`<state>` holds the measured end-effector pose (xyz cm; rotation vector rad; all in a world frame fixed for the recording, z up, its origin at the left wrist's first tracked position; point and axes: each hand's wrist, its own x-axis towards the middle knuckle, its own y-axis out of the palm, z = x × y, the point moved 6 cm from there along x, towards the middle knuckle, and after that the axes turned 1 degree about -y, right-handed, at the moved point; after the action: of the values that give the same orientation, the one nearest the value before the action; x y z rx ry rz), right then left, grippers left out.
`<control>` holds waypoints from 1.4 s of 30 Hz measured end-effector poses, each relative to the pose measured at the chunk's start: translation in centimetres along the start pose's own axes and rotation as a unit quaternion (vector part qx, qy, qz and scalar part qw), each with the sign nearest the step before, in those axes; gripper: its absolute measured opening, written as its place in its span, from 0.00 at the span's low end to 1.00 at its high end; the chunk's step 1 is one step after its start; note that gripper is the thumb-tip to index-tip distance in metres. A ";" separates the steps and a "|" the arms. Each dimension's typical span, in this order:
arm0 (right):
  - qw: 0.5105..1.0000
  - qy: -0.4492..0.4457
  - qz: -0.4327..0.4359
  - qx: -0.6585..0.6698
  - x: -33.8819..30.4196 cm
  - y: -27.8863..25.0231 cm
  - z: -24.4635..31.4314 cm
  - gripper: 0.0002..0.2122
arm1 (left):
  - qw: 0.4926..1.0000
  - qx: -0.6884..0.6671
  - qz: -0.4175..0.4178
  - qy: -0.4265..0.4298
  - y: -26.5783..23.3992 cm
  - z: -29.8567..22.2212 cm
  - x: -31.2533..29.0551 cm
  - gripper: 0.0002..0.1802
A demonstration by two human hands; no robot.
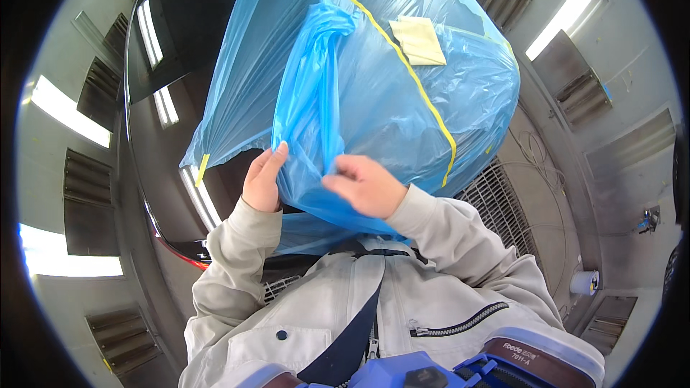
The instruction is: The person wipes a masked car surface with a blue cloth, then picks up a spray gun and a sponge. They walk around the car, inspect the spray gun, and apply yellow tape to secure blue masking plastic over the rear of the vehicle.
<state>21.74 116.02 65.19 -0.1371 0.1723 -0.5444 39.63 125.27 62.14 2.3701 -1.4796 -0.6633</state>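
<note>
Thin blue plastic sheeting (388, 126) drapes over part of a glossy black car body (172, 50). A bunched, twisted length of the film (309, 79) runs down toward my hands. On its left edge, my left hand (263, 179) pinches the plastic between thumb and fingers. My right hand (368, 185) is closed at the right edge of the same gathered film, its fingertips curled and slightly blurred. A long strip of yellow masking tape (413, 75) crosses the sheeting. Another short piece of yellow tape (202, 170) fastens a corner of the sheet at left.
A folded pale yellow cloth (418, 41) lies on top of the sheeting. Floor grating (496, 201) and a loose hose (535, 154) are at the right. Grey walls with louvred vents (92, 194) and bright lights stand on both sides. A blue respirator (410, 372) shows at the bottom edge.
</note>
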 end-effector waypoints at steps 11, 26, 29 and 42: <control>0.930 -0.129 0.319 0.128 -5.7 23.4 6.5 0.18 | 0.911 -0.253 0.305 -0.117 4.0 3.1 -0.7 0.24; 0.950 -0.193 0.135 0.206 -15.0 30.1 2.7 0.10 | 0.955 -0.146 0.244 0.088 -9.0 -3.2 -18.5 0.30; 0.973 0.028 0.086 0.213 -17.7 30.4 -6.7 0.25 | 0.984 -0.132 0.114 0.044 -13.0 -4.2 -23.7 0.30; 0.488 -0.176 -0.203 0.831 -18.1 30.9 -13.8 0.21 | 0.987 0.122 0.099 0.011 -23.5 -13.1 -34.0 0.29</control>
<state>19.34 150.55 48.57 1.6996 -0.8858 -0.9341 51.81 165.96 70.76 2.3473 -1.8497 -0.4265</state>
